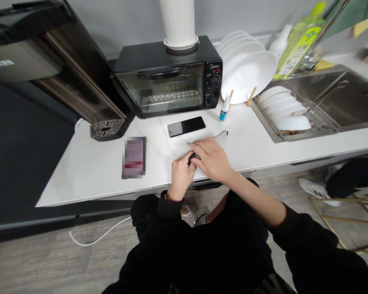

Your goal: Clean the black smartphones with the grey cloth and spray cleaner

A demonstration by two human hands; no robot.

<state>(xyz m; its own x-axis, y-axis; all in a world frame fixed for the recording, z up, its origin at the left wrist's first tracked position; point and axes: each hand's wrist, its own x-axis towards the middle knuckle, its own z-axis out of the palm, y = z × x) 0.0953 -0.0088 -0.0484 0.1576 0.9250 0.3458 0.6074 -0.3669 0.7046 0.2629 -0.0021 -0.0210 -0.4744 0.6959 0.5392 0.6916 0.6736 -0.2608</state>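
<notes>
My left hand (182, 173) is closed in a fist around a small black piece (191, 158) over the counter's front edge. My right hand (213, 159) lies across the same spot, its thumb by the black piece and its fingers reaching over a slim grey thing. That slim grey thing (219, 136) sticks out beyond the fingers and has a dark tip. Most of it is hidden under my right hand, so its kind is unclear. Just behind it lies a black phone (186, 126). A small spray bottle (224, 109) with a blue label stands nearby.
A blurred-out phone-shaped item (134, 157) lies at left. Behind are a black toaster oven (165, 75), a drink dispenser (82, 77) and racked white plates (248, 77). At right, bowls (291, 122) sit in the sink (355, 98). Another person's shoe (317, 190) shows below.
</notes>
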